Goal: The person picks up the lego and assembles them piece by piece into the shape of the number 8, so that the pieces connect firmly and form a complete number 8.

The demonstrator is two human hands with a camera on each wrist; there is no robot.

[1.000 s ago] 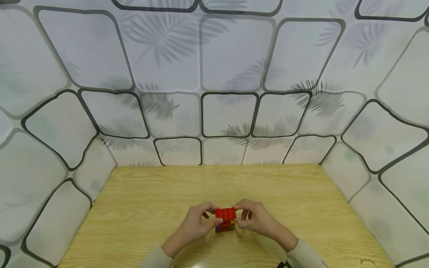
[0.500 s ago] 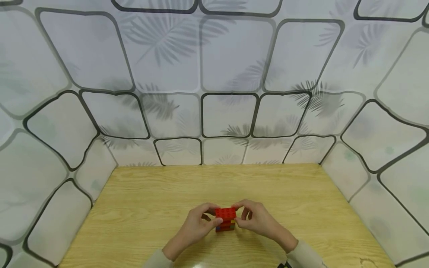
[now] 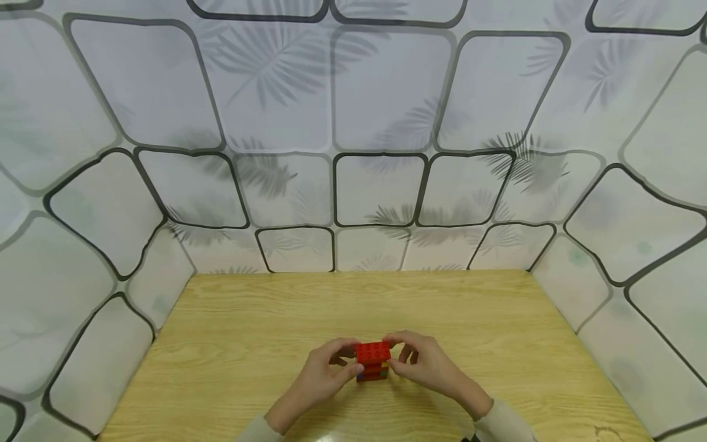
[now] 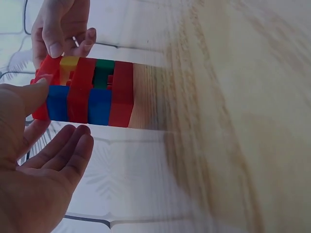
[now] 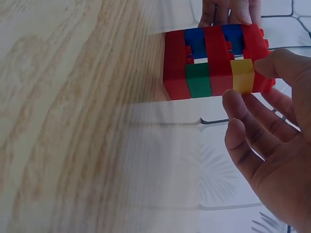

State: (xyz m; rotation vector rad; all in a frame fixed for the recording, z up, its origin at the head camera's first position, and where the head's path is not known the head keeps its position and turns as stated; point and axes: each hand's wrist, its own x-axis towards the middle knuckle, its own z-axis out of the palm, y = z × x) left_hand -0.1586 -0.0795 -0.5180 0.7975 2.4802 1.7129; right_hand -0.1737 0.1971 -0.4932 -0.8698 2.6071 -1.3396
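Observation:
A small tower of toy building bricks point(image 3: 372, 371) stands upright on the wooden table. Red bricks make its bottom, middle and top layers. Between them sit blue bricks point(image 4: 99, 107) at the left end and a green brick point(image 5: 198, 80) and a yellow brick point(image 5: 242, 76) at the right end, with gaps between. My left hand point(image 3: 323, 371) pinches the left end of the top red brick point(image 3: 372, 352) between thumb and forefinger. At the right end, my right hand point(image 3: 420, 359) pinches the same brick. The other fingers of both hands are loosely bent below.
Wood-grain table surface point(image 3: 265, 313) extends around the tower on all sides. Patterned cloth or paper walls point(image 3: 381, 190) with dark outlines and leaf prints enclose the table at the back, left and right.
The left thumb has shifted slightly left and down at the front of the top red brick. The tower and right hand are almost still.

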